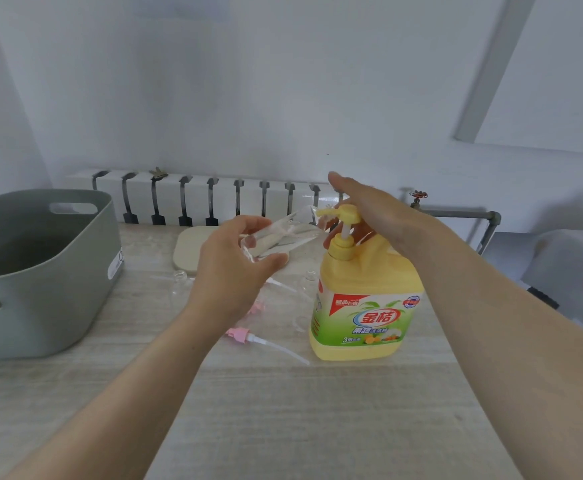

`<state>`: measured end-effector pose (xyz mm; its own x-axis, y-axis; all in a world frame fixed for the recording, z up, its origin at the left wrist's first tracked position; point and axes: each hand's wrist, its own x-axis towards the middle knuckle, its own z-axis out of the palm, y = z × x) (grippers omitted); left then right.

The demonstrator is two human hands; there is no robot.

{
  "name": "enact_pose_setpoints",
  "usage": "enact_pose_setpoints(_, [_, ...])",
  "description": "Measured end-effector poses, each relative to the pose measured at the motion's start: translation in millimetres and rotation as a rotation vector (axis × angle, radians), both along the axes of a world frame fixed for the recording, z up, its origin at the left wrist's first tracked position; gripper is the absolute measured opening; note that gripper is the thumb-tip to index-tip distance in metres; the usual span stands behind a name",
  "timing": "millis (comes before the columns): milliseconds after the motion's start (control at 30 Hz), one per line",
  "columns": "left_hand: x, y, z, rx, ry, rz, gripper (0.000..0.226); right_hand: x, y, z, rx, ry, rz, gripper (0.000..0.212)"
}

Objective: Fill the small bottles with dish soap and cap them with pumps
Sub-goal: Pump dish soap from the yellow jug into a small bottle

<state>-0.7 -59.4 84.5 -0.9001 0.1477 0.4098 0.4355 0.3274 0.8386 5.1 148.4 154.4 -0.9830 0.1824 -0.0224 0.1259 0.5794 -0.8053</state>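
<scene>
A single wide-angle view is taken from head height, angled forward and down onto the tabletop [300,420]; the fingers [343,183] are seen close, with a wall [248,98] framed beyond them.

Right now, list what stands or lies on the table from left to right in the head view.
Grey plastic basket → empty small clear bottle → pink pump → yellow dish soap bottle.

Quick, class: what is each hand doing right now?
Left hand: holds the small clear bottle.
Right hand: open, palm over the yellow pump.
</scene>
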Motion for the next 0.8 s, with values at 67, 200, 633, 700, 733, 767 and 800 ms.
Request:
enact_pose_setpoints(67, [-0.2,0.5,0.5,-0.003,0.001,0.001,0.047,0.7,-3.4,0.2,0.034,0.029,-0.057,0.042])
enact_pose_setpoints(200, [-0.7,0.1,-0.1,-0.002,0.001,0.004,0.048,0.5,-4.0,-0.4,0.053,0.001,-0.064,0.038])
enact_pose_setpoints(633, [-1.3,0.2,-2.2,0.001,0.004,-0.004,0.047,-5.7,-3.8,-2.2,0.171,-0.016,-0.061,0.039])
enact_pose_setpoints(700, [-1.4,-0.3,-3.3,0.000,0.001,-0.006,0.045,-7.6,-3.1,-3.4,0.171,-0.021,-0.056,0.035])
enact_pose_setpoints(733, [-1.3,-0.5,-3.7,-0.002,0.002,-0.006,0.044,-8.3,-2.5,-3.5,0.166,-0.021,-0.057,0.034])
enact_pose_setpoints(767, [-1.1,-0.7,-4.0,-0.005,0.004,-0.005,0.044,-9.2,-1.6,-3.6,0.162,-0.020,-0.059,0.032])
enact_pose_setpoints(800, [-1.0,-0.6,-4.2,-0.007,0.007,-0.005,0.043,-9.4,-1.5,-3.6,0.168,-0.022,-0.062,0.031])
